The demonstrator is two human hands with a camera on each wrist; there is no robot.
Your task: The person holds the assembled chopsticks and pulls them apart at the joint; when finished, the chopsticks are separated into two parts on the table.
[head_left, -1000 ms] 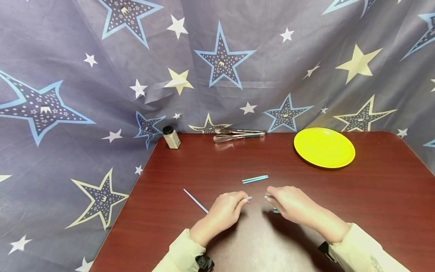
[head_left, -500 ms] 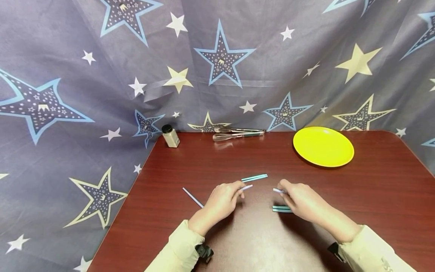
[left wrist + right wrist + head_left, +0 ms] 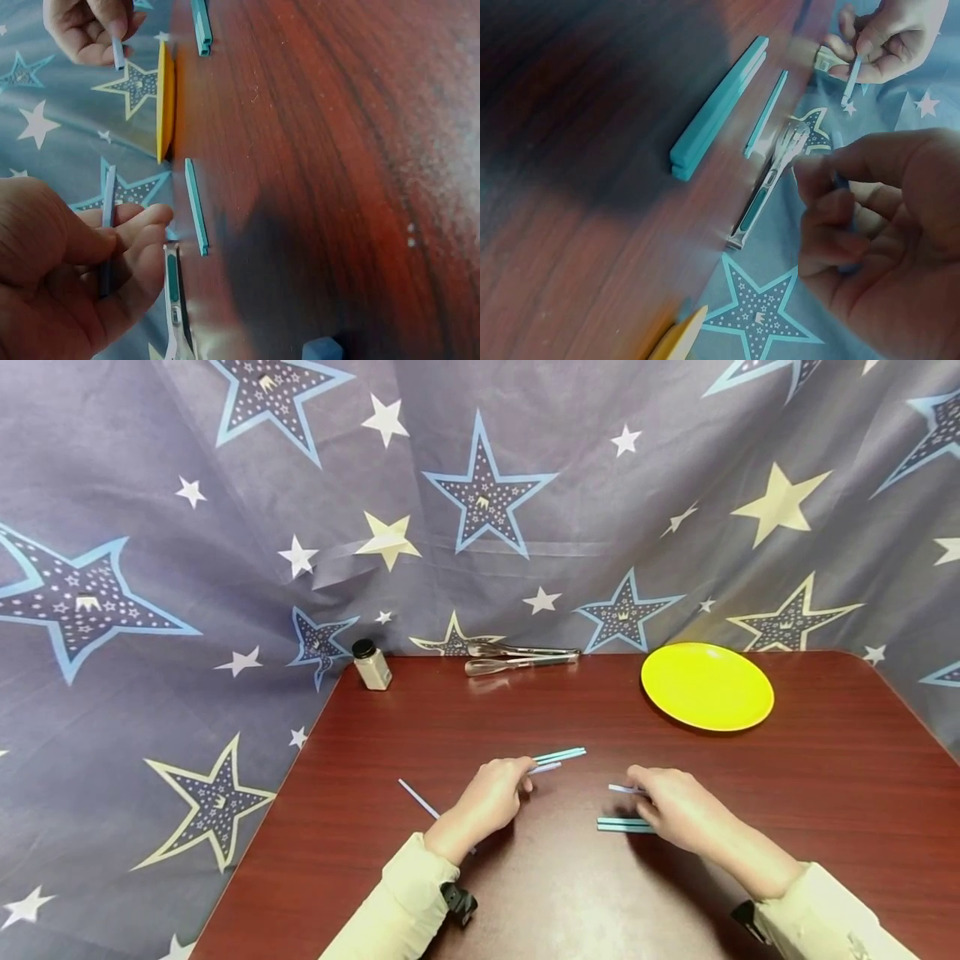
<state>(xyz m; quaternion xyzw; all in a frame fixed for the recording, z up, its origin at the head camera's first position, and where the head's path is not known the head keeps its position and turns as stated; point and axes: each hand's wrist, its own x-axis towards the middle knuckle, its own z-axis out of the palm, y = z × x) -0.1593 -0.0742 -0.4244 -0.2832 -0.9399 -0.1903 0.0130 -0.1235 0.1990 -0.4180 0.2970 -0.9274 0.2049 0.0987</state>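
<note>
My left hand (image 3: 487, 797) pinches a short lavender stick (image 3: 549, 767) between thumb and fingers, raised above the table. That stick (image 3: 109, 199) points away from the palm in the left wrist view. Across a gap, my right hand (image 3: 678, 806) pinches another lavender stick (image 3: 622, 789), mostly covered by its fingers. A pair of teal sticks (image 3: 566, 755) lies just beyond my left fingertips. Below my right hand lies a second teal pair (image 3: 618, 825), its right end hidden. One more lavender stick (image 3: 417, 797) lies on the table, running partly under my left wrist.
Toward the back edge of the dark red table (image 3: 525, 710) lie metal tongs (image 3: 521, 662). A black-capped jar (image 3: 372, 666) stands at the back left corner. At the back right sits a yellow plate (image 3: 707, 687). Star-patterned cloth (image 3: 480, 577) hangs behind.
My hands have moved apart, each with its lavender stick. The right went rightward, uncovering more of the near teal pair. The left rose slightly toward the far teal pair.
</note>
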